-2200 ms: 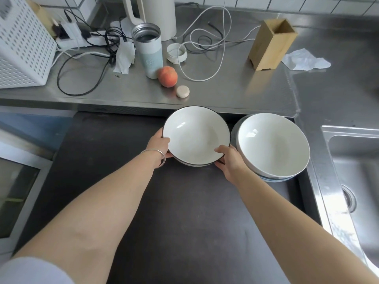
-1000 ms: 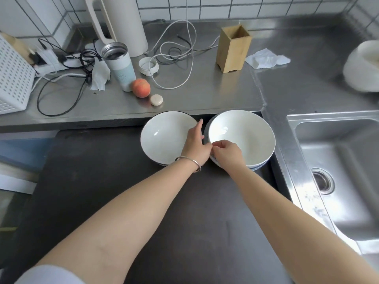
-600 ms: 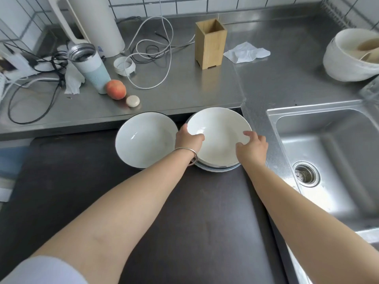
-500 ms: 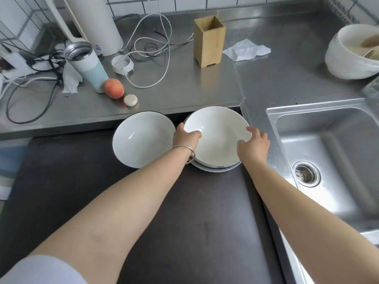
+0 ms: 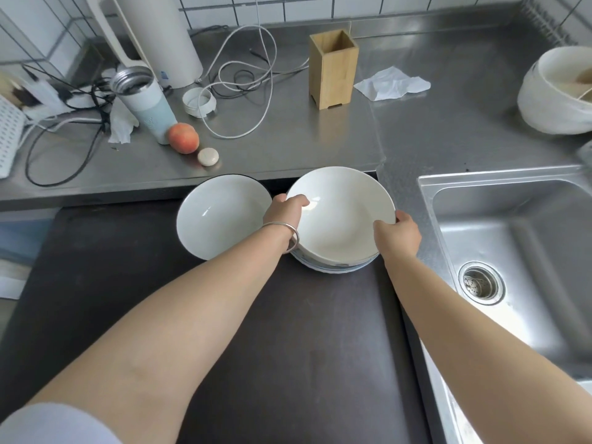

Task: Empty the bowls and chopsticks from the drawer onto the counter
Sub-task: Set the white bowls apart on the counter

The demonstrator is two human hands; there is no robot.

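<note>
A large white bowl (image 5: 344, 216) tops a stack of bowls at the back right of the dark pulled-out drawer (image 5: 288, 331). My left hand (image 5: 285, 213) grips its left rim with the thumb inside, and my right hand (image 5: 398, 233) grips its right rim. The bowl sits slightly raised and tilted over a blue-edged bowl (image 5: 333, 269) beneath. A black-rimmed white bowl (image 5: 221, 216) stands to the left in the drawer. No chopsticks show.
The steel counter (image 5: 288, 136) behind holds an empty wooden holder (image 5: 333, 68), a peach (image 5: 183, 137), a tumbler (image 5: 144, 104), cables, a lid and a crumpled tissue (image 5: 390, 83). A sink (image 5: 512, 251) lies right; a white pot (image 5: 557, 91) stands far right.
Both hands left the black-rimmed bowl, which now rests in the drawer, and moved right to the stack. They now grip the top bowl's opposite rims, and it has risen slightly.
</note>
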